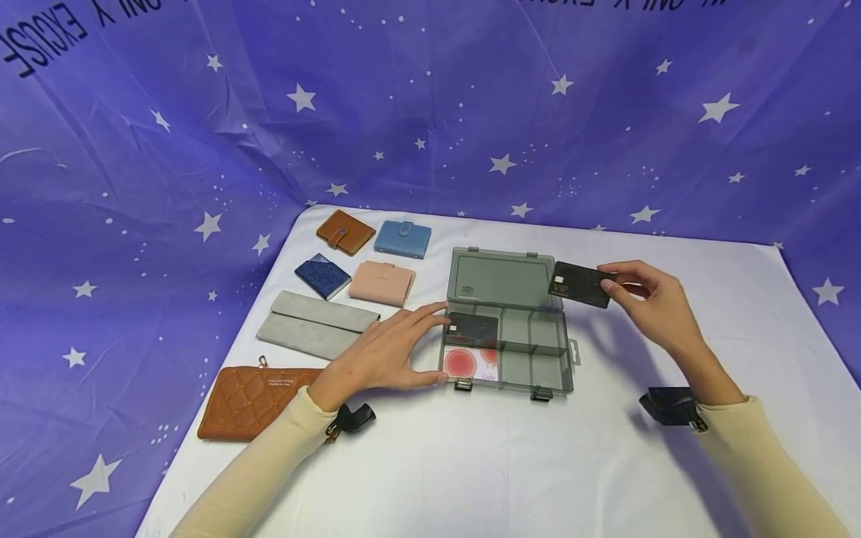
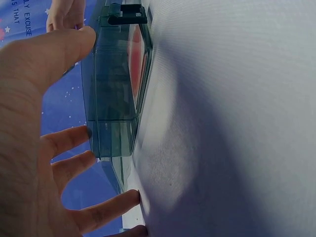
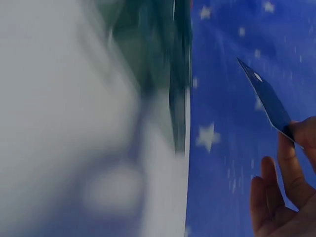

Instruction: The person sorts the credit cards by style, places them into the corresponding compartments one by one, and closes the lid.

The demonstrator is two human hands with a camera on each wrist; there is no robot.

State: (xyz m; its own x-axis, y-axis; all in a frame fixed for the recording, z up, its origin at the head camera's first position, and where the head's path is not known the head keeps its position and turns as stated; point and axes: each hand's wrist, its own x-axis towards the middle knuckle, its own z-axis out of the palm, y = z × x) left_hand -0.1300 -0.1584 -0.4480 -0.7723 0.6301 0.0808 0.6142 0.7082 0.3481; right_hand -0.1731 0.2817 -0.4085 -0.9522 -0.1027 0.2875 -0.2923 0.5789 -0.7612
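Note:
A translucent grey-green compartment box [image 1: 550, 364] lies on the table with its lid [image 1: 504, 278] folded back. Inside its left compartments are a black VIP card [image 1: 479, 329] and a white card with red circles [image 1: 461, 364]. Spread along the box's left side, my left hand [image 1: 386, 351] touches its edge with thumb and fingertips. The left wrist view shows the thumb [image 2: 69, 47] and extended fingers against the rim. My right hand [image 1: 649, 302] pinches another black VIP card [image 1: 580, 285] by its right end, raised beside the lid. In the right wrist view that card [image 3: 266, 98] appears nearly edge-on.
Left of the box lie a brown card holder [image 1: 345, 232], a blue one [image 1: 403, 238], a pink wallet [image 1: 382, 283], a small dark blue holder [image 1: 323, 276], a grey long wallet [image 1: 316, 325] and a brown quilted purse [image 1: 252, 403]. A purple star-patterned cloth [image 1: 430, 112] hangs behind.

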